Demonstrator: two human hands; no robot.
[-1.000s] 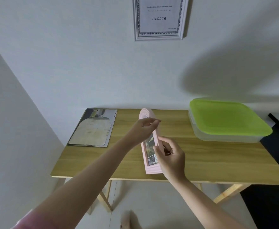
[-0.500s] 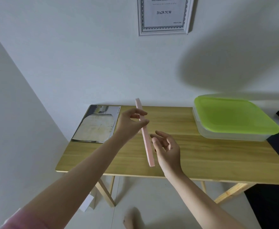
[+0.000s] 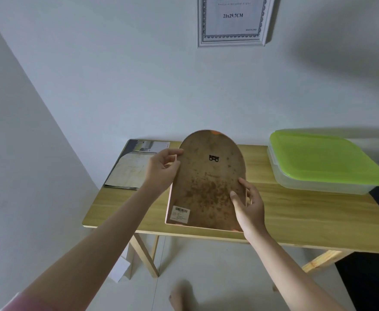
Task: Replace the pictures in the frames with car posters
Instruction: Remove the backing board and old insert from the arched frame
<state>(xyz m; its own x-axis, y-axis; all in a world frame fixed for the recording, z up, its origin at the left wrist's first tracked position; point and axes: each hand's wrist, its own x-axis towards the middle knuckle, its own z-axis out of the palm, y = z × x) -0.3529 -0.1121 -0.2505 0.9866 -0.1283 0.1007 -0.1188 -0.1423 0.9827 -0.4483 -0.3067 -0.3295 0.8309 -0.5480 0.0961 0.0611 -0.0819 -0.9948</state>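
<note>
Two hands hold the arched pink frame [image 3: 206, 182] back-side up above the table [image 3: 296, 212]. The left hand [image 3: 162, 170] pinches its left edge; the right hand [image 3: 248, 206] curls round its right edge, thumb on the backing.

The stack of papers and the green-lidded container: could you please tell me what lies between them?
In the head view, the arched frame is held back-side up between them, left hand and right hand gripping its edges above the table.
</note>
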